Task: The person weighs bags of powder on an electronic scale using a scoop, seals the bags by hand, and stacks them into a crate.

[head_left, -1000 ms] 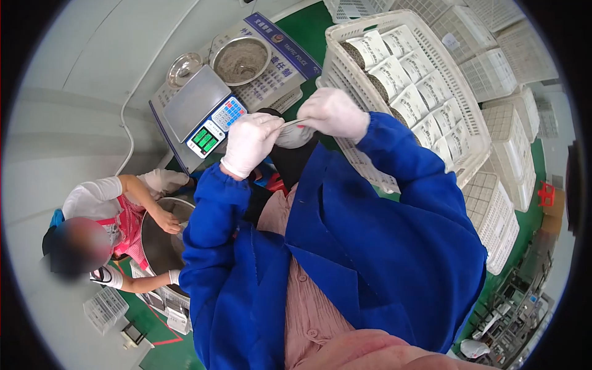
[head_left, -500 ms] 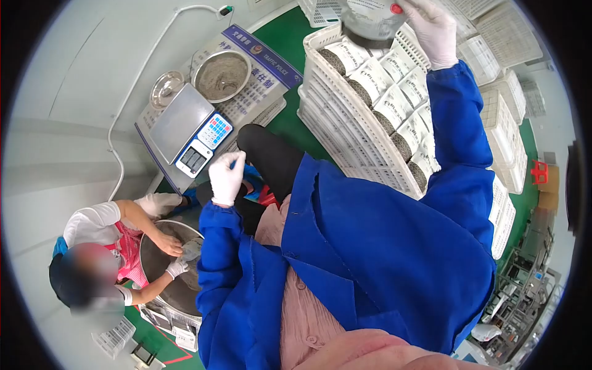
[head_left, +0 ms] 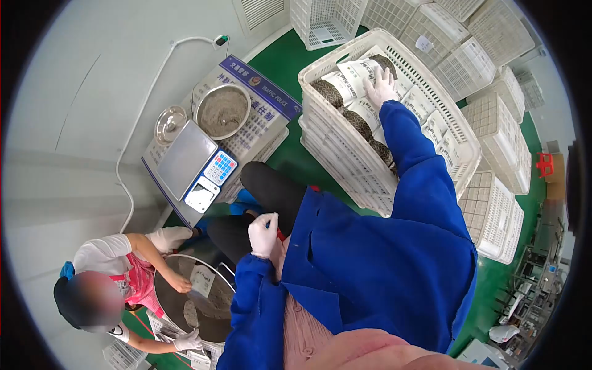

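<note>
My right hand (head_left: 381, 86), in a white glove, lies with fingers spread on a white printed bag (head_left: 356, 75) in the top crate. The bag is filled with dark grains that show at its end. Several similar bags lie in rows in this white plastic crate (head_left: 447, 92). My left hand (head_left: 263, 234), also gloved, hovers in front of my body with its fingers curled closed, nothing visible in them. Nearest to it are my knee and the digital scale (head_left: 185, 163), whose metal plate bears nothing.
A metal bowl (head_left: 223, 111) of grey grains and a metal dish (head_left: 169, 125) stand by the scale. At lower left a co-worker (head_left: 111, 271) holds a white bag and a scoop over a large tub (head_left: 213, 324). Stacked crates (head_left: 493, 129) line the right side.
My right hand has lowered the bag into the crate and its fingers now lie spread on it. My left hand has shifted in view, still closed. The co-worker's hands have moved apart.
</note>
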`<state>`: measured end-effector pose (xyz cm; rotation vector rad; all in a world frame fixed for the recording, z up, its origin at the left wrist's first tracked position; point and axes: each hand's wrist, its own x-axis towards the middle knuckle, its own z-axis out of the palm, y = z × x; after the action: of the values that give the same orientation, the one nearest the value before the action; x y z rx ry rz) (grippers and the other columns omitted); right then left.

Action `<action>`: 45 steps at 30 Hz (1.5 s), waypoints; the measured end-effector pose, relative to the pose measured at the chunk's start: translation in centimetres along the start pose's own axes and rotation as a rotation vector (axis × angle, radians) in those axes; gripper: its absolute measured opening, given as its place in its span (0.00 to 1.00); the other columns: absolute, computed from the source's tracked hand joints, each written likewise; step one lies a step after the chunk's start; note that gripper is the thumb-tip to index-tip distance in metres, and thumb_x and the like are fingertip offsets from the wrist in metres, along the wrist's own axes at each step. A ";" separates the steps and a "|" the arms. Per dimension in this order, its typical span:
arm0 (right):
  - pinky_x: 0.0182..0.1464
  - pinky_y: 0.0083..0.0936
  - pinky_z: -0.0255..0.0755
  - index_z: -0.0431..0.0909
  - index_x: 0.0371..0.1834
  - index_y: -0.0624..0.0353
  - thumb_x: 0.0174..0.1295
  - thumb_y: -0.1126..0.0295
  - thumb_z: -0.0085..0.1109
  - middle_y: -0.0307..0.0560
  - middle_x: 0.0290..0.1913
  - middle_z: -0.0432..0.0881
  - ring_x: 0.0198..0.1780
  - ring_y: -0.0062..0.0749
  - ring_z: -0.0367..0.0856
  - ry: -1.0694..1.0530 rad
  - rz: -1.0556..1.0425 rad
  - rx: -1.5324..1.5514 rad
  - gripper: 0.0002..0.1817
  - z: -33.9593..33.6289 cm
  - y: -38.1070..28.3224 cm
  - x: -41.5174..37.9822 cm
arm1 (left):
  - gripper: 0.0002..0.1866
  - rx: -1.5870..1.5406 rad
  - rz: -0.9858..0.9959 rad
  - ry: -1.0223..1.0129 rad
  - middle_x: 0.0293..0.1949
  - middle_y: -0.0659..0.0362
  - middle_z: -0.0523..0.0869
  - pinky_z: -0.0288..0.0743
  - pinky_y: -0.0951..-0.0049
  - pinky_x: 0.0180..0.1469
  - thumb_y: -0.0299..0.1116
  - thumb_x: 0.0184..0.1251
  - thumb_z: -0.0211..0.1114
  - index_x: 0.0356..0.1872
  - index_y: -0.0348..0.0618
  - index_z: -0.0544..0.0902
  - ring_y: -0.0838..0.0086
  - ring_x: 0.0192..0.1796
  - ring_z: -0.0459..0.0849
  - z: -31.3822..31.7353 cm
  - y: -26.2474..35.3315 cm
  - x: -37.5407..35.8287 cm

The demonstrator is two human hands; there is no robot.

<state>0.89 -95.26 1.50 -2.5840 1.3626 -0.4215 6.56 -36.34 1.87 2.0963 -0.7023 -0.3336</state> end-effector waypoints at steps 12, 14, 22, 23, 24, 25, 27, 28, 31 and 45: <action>0.82 0.57 0.46 0.55 0.84 0.52 0.73 0.39 0.46 0.66 0.83 0.53 0.83 0.64 0.50 0.299 0.184 -0.017 0.43 5.6 -1.2 8.1 | 0.07 0.084 -0.132 -0.153 0.35 0.48 0.91 0.83 0.60 0.42 0.32 0.66 0.72 0.32 0.37 0.90 0.54 0.38 0.91 3.9 0.7 1.4; 0.82 0.55 0.46 0.54 0.85 0.53 0.73 0.38 0.44 0.67 0.84 0.52 0.83 0.64 0.50 0.298 0.177 -0.052 0.43 6.3 -0.6 8.8 | 0.07 0.080 -0.188 -0.150 0.35 0.48 0.91 0.83 0.60 0.42 0.31 0.65 0.72 0.33 0.38 0.91 0.53 0.38 0.91 4.1 0.5 1.6; 0.82 0.58 0.43 0.50 0.85 0.54 0.70 0.32 0.44 0.65 0.85 0.49 0.85 0.61 0.45 -0.028 0.169 -0.169 0.49 6.7 3.1 12.8 | 0.07 0.108 -0.044 -0.172 0.39 0.50 0.91 0.83 0.59 0.48 0.32 0.66 0.70 0.38 0.40 0.91 0.55 0.43 0.90 3.7 0.3 3.3; 0.81 0.58 0.47 0.54 0.83 0.56 0.69 0.31 0.45 0.66 0.83 0.51 0.83 0.64 0.49 0.003 0.149 -0.240 0.49 6.2 2.7 12.9 | 0.10 0.108 -0.022 -0.068 0.45 0.48 0.90 0.82 0.58 0.53 0.33 0.66 0.71 0.44 0.39 0.89 0.54 0.48 0.89 3.7 -0.3 3.3; 0.80 0.58 0.49 0.54 0.83 0.56 0.68 0.29 0.47 0.67 0.83 0.53 0.83 0.64 0.51 0.013 0.190 -0.338 0.51 6.2 2.0 13.4 | 0.15 0.110 0.007 0.030 0.50 0.47 0.90 0.81 0.58 0.58 0.34 0.67 0.71 0.51 0.39 0.88 0.52 0.54 0.88 3.5 -1.2 3.5; 0.79 0.59 0.50 0.54 0.83 0.56 0.68 0.28 0.49 0.67 0.82 0.54 0.83 0.62 0.52 0.121 0.053 -0.287 0.52 6.7 2.2 13.6 | 0.21 0.151 0.037 0.148 0.57 0.44 0.86 0.77 0.56 0.63 0.35 0.68 0.71 0.58 0.37 0.83 0.49 0.61 0.84 2.2 -1.5 4.3; 0.79 0.57 0.51 0.54 0.84 0.53 0.73 0.31 0.44 0.69 0.83 0.51 0.82 0.62 0.54 0.157 -0.163 -0.112 0.47 1.0 -5.3 7.9 | 0.32 0.253 0.026 0.327 0.68 0.38 0.77 0.70 0.54 0.71 0.38 0.68 0.70 0.70 0.33 0.74 0.44 0.70 0.75 -0.2 -2.9 5.8; 0.80 0.54 0.50 0.54 0.84 0.57 0.76 0.35 0.44 0.71 0.83 0.52 0.82 0.64 0.54 0.154 -0.300 -0.075 0.45 0.1 -7.5 5.5 | 0.36 0.318 -0.009 0.391 0.72 0.36 0.72 0.67 0.52 0.74 0.39 0.68 0.69 0.73 0.31 0.70 0.42 0.73 0.70 -1.6 -4.2 6.9; 0.81 0.51 0.49 0.53 0.82 0.68 0.77 0.44 0.51 0.78 0.81 0.53 0.81 0.72 0.52 -0.026 -0.536 0.112 0.44 -2.8 -15.6 -2.6 | 0.42 0.522 -0.175 0.472 0.78 0.39 0.64 0.56 0.47 0.79 0.49 0.73 0.63 0.78 0.31 0.62 0.46 0.80 0.61 -4.8 -10.9 10.3; 0.79 0.43 0.59 0.57 0.80 0.69 0.72 0.64 0.62 0.70 0.77 0.66 0.78 0.61 0.64 -0.262 -0.518 0.012 0.38 -2.9 -20.5 -7.5 | 0.49 0.728 -0.676 0.462 0.83 0.44 0.55 0.47 0.38 0.81 0.66 0.75 0.50 0.82 0.33 0.54 0.54 0.86 0.50 -15.0 -29.9 20.1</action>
<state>11.76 -77.66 9.13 -2.8361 0.5982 -0.1475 40.61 -24.67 -13.33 2.9291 0.2351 0.0812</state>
